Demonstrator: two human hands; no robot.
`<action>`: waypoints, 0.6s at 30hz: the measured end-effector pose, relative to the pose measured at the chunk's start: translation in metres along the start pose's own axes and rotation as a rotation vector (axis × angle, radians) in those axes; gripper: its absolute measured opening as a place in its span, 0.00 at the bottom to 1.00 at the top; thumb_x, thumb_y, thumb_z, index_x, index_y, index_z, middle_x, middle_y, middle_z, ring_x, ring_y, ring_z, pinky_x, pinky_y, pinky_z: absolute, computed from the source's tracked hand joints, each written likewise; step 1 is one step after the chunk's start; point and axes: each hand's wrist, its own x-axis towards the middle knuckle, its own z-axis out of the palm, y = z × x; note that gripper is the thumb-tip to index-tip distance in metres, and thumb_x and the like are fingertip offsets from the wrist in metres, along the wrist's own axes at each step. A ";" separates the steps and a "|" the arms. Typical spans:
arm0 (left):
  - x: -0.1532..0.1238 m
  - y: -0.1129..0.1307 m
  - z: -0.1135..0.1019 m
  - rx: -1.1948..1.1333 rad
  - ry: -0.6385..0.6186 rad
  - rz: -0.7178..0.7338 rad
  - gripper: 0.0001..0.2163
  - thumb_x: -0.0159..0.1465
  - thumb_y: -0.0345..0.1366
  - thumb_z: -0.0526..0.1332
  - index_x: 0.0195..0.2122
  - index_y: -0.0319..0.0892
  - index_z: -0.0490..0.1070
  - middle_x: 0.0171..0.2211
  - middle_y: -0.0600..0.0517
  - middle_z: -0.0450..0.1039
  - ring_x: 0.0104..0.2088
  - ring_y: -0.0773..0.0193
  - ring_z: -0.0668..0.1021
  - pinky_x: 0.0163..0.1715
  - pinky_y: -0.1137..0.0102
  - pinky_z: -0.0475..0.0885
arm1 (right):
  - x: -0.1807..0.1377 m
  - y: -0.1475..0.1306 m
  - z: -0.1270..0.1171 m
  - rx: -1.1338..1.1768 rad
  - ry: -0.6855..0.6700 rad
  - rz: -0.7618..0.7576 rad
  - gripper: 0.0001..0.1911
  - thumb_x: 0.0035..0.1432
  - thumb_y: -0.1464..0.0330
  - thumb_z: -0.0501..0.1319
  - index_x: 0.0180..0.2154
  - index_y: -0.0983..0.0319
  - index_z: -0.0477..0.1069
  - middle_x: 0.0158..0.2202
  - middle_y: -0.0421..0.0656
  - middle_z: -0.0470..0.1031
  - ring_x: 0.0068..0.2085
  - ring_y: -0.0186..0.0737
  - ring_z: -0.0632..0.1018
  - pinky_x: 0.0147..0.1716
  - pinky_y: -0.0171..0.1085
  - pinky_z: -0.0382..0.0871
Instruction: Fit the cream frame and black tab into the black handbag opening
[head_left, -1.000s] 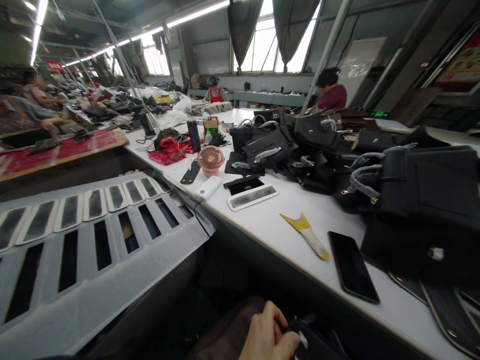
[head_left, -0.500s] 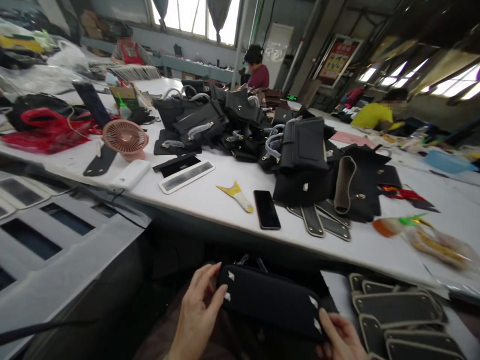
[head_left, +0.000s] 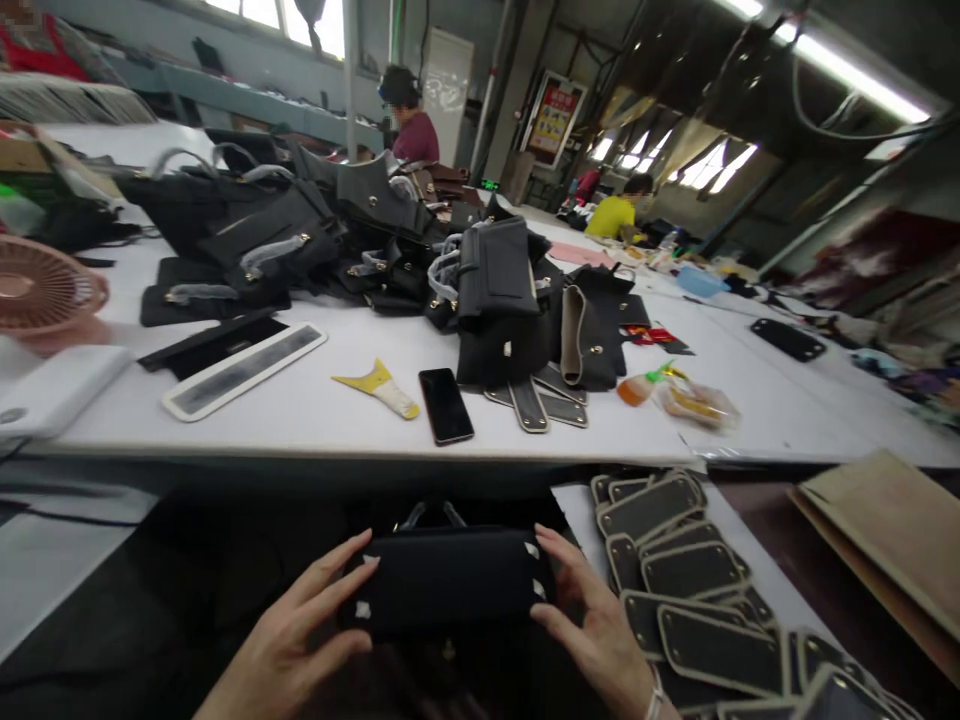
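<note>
A black handbag is held low in front of me, its flat bottom turned up toward the camera. Small white tabs show near the corners of that panel, and a wrapped handle sticks out at the far side. My left hand grips the bag's left end, thumb and fingers on its edges. On the right end, my right hand grips in the same way, thumb near a lower tab. To the right lies a pile of dark oblong panels with pale edges and small metal studs.
Across the white table lie a phone, a yellow-and-white piece, a pale-edged strip and heaped black bags. A pink fan stands left; a brown board lies right. Co-workers sit beyond.
My view has swung right, so the table things sit further left. The bag is now nearly level instead of tilted, and my right hand's fingers have spread along its end.
</note>
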 end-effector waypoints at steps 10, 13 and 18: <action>0.003 -0.015 0.002 0.070 -0.078 0.069 0.28 0.61 0.42 0.64 0.62 0.59 0.61 0.61 0.54 0.64 0.51 0.53 0.77 0.47 0.65 0.72 | 0.018 0.001 -0.015 -0.023 -0.176 -0.040 0.32 0.49 0.67 0.70 0.56 0.58 0.67 0.61 0.50 0.66 0.61 0.50 0.67 0.61 0.48 0.61; 0.003 -0.016 0.004 0.064 -0.090 0.056 0.28 0.61 0.41 0.64 0.63 0.59 0.60 0.62 0.54 0.63 0.51 0.53 0.76 0.48 0.65 0.72 | 0.020 0.002 -0.015 0.001 -0.156 -0.027 0.32 0.49 0.68 0.70 0.56 0.57 0.68 0.61 0.49 0.66 0.61 0.50 0.68 0.60 0.47 0.62; 0.005 -0.011 0.003 0.068 -0.093 0.062 0.28 0.62 0.40 0.63 0.63 0.58 0.59 0.63 0.54 0.62 0.52 0.53 0.76 0.48 0.66 0.71 | 0.018 0.006 -0.011 0.048 -0.138 -0.013 0.30 0.51 0.64 0.69 0.56 0.55 0.69 0.61 0.48 0.66 0.60 0.50 0.69 0.58 0.46 0.66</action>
